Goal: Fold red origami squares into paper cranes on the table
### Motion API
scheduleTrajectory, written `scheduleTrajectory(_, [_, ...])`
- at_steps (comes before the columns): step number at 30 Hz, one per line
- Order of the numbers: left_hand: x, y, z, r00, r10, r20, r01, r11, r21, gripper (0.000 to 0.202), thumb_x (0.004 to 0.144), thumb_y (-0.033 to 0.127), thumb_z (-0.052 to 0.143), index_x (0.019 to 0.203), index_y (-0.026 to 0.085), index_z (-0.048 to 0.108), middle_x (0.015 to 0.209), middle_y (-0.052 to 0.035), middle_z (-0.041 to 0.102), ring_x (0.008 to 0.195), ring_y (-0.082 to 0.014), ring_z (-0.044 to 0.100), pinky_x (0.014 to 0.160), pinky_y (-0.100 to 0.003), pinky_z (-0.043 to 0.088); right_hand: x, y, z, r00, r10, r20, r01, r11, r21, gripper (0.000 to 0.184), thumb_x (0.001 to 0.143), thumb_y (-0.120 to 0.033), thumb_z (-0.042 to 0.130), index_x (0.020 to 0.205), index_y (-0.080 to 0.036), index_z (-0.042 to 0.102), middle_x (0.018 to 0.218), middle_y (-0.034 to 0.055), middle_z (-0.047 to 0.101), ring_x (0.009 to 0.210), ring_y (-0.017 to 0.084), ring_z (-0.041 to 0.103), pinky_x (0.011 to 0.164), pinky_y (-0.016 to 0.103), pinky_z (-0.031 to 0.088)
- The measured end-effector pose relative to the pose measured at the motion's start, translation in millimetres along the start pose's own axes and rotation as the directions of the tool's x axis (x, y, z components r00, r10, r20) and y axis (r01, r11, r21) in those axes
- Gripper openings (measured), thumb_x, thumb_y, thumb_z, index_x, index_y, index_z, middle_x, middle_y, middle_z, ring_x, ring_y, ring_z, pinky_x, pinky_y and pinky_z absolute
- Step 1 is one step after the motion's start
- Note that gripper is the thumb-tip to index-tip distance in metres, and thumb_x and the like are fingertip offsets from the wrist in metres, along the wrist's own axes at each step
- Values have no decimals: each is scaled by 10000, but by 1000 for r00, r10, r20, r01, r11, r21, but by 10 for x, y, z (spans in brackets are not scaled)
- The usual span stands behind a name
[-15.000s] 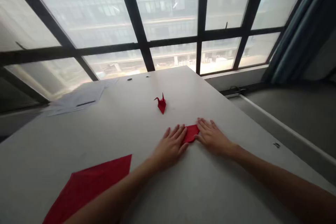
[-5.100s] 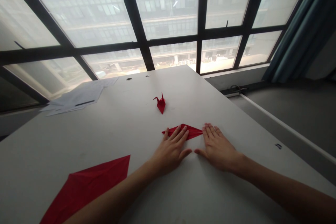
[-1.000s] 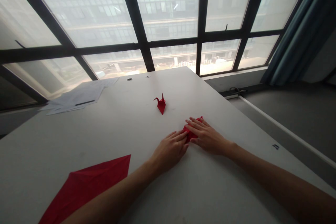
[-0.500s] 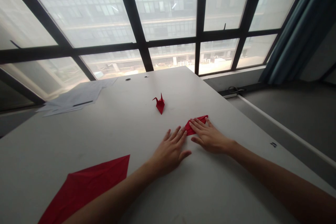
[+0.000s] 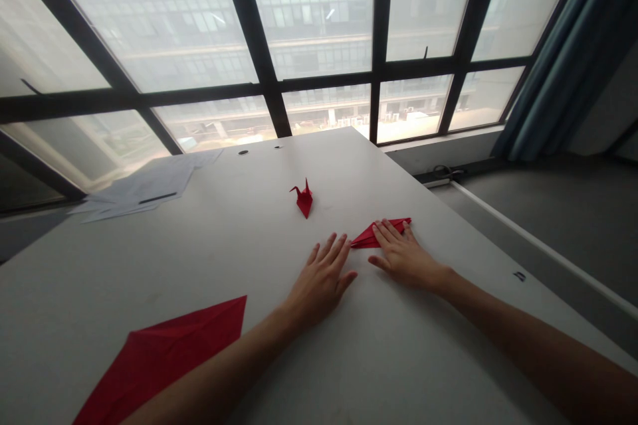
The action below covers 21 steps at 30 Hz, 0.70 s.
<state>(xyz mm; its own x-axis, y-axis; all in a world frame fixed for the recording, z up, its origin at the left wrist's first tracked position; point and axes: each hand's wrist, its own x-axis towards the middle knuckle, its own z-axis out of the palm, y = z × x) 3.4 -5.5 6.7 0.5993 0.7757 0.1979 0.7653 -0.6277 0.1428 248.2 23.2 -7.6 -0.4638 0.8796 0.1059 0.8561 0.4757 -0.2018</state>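
Note:
A small folded piece of red paper lies flat on the white table, drawn out to narrow points at its left and right. Across its right half rest the outstretched fingers of my right hand, covering part of the folds. My left hand lies open, palm down, its fingertips close to the paper's left point; whether they touch it I cannot tell. Beyond my hands stands a finished red origami crane. A larger sheet of red paper with creases lies at lower left, partly under my left forearm.
Several white paper sheets and a dark pen lie at the table's far left. The white table ends at a right edge, with a pale rail beyond it. Windows and a blue curtain stand behind.
The folded red paper now looks narrower and longer, with its right tip farther right. My right hand has slid slightly right over it. My left hand has shifted slightly left and away.

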Motion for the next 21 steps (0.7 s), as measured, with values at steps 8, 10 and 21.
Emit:
scheduleTrajectory(8, [-21,6,17,996,65,64,-64,998,-20,602,1016,542,307,1547,265,251,1589,-78,304,1498,-268,186,1191,-531,197,-65,-184,35,994,-112,-20,113,993,40,751,984,-631,214,1552,-140,230,1590,159,257,1495,311,157,1174,635,59])
scheduleTrajectory(10, [-20,2,14,996,64,65,-63,998,-19,608,1013,548,308,1543,254,266,1589,-86,301,1494,-276,199,1188,-526,207,-54,-98,27,998,-65,-12,65,997,31,758,981,-636,207,1553,-138,226,1594,162,246,1496,306,158,1177,625,74])
scheduleTrajectory(21, [-2,-19,20,991,103,87,-101,994,-29,610,1020,535,295,1559,261,207,1604,-73,260,1505,-282,146,1192,-550,172,116,268,-110,947,166,-276,-145,985,96,472,1011,-296,299,1411,-153,504,1511,147,439,1426,279,343,1155,543,249])
